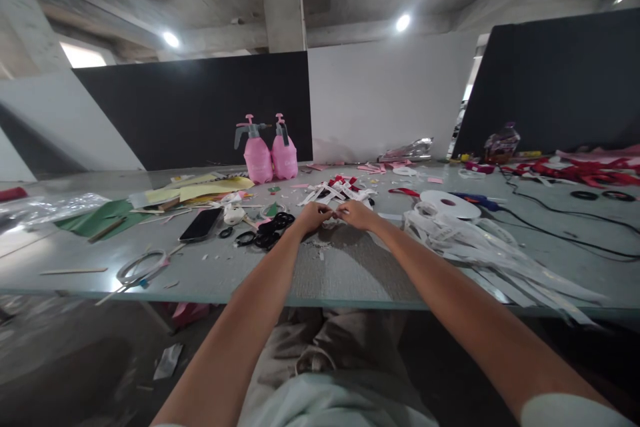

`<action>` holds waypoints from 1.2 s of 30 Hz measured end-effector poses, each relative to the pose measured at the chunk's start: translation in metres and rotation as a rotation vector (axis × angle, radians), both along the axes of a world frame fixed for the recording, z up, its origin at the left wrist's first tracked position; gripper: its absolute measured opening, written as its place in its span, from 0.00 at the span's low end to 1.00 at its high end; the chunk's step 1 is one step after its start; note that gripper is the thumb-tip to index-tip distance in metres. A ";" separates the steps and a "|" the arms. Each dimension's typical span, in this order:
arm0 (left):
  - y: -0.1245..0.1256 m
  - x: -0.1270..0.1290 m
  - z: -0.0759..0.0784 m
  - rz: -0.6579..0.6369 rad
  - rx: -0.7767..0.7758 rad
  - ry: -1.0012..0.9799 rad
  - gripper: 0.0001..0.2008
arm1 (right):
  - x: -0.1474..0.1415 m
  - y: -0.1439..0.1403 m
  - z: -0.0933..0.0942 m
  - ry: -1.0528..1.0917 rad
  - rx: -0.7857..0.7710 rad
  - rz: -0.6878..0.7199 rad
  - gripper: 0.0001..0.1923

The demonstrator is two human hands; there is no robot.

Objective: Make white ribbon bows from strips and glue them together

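Observation:
Over the middle of the table [350, 277], my left hand [315, 216] and my right hand [356, 215] meet almost fingertip to fingertip. Both are pinched closed. Whatever lies between the fingers is too small and hidden to name. Just behind them is a pile of white and red ribbon pieces [336, 189]. White scraps [320, 245] lie on the tabletop below my fingers. To the right of my right hand is a heap of long white ribbon strips [455, 243], with a white roll [437, 201] behind it. Black looped bands [273, 232] lie left of my left hand.
A phone [202, 224], a coil of clear tubing [141, 268] and green sheet [103, 221] are on the left. Two pink spray bottles [258, 160] stand at the back. A blue glue gun [475, 201] with a black cable and red ribbon [570, 171] lie right.

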State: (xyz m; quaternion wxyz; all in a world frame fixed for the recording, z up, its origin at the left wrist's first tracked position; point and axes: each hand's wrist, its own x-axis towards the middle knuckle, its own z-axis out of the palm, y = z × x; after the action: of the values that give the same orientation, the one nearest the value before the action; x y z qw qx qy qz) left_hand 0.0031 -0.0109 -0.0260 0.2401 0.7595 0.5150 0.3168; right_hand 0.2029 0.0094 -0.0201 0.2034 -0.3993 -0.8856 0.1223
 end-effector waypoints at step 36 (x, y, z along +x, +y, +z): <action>-0.001 0.001 0.000 0.010 -0.027 0.015 0.14 | 0.000 0.003 -0.003 -0.030 0.022 0.011 0.13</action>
State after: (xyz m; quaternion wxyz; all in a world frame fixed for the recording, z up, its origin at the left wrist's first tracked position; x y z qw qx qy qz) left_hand 0.0045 -0.0115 -0.0260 0.2449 0.7558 0.5249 0.3054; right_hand 0.2033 0.0123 -0.0235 0.1940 -0.3938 -0.8920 0.1075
